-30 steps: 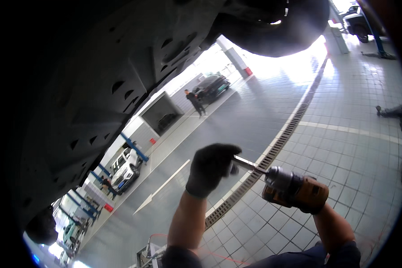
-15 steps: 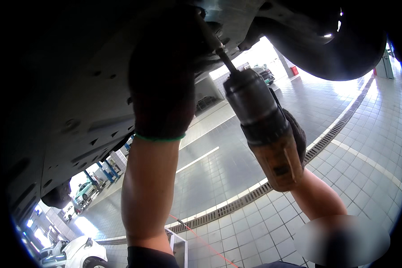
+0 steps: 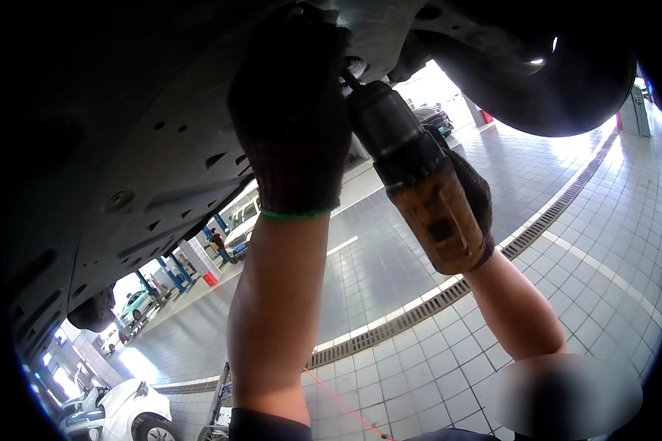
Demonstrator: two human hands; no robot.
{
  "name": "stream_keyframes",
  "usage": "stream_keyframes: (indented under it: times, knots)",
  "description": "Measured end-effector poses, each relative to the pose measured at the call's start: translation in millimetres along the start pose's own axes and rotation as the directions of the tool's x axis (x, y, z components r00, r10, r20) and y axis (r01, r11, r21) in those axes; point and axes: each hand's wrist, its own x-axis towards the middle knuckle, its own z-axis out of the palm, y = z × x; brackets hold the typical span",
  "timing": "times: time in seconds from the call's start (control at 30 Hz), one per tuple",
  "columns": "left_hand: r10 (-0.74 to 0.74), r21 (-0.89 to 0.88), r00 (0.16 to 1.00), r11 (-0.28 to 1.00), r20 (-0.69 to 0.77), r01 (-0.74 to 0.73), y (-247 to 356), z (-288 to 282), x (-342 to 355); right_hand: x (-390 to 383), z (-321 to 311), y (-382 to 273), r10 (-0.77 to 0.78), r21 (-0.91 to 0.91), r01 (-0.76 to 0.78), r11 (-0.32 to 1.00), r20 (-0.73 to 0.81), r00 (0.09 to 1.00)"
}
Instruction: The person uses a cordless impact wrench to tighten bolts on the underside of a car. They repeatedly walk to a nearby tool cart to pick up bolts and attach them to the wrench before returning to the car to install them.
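Observation:
Overhead spans the dark underbody of a raised car [image 3: 154, 169]. My right hand [image 3: 472, 192], in a dark glove, is wrapped round a worn black and orange-brown power impact wrench [image 3: 419, 180]. The wrench tilts up and to the left, its nose close under the underbody, and a short bit of dark shaft [image 3: 351, 79] shows at its tip. Beside that nose my left hand [image 3: 290, 110] reaches up against the underbody in a dark knit glove with a green cuff edge. Its fingers are lost in shadow, so whether they hold anything does not show.
A tyre [image 3: 544, 88] hangs at the upper right. Below, a grated drain [image 3: 390, 327] curves across the tiled floor, with a thin red hose or cord [image 3: 338, 400] nearby. A white car [image 3: 129, 415] stands at lower left; blue lift posts [image 3: 171, 273] rise farther back.
The impact wrench and my right hand have moved up toward the underbody; less of the shaft now shows. My left hand and forearm have shifted to the right.

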Motion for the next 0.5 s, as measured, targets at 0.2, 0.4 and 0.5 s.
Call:
stream_keyframes:
  times: [0.2,0.4,0.5]
  knots:
    - [0.473,0.477,0.862,0.724,0.183,-0.499,-11,-1,9,0,-22,14,0.104,0.176,-0.121,0.977,0.102,0.989]
    - [-0.026,-0.126,0.999,0.992,-0.041,0.021,-1,7,-1,-3,-7,27,0.091,0.469,-0.094,0.878,0.028,0.995]
    - [-0.326,-0.534,0.945,0.805,-0.036,0.257,1,11,-4,-11,-10,16,0.178,0.617,-0.180,0.767,0.065,0.982]
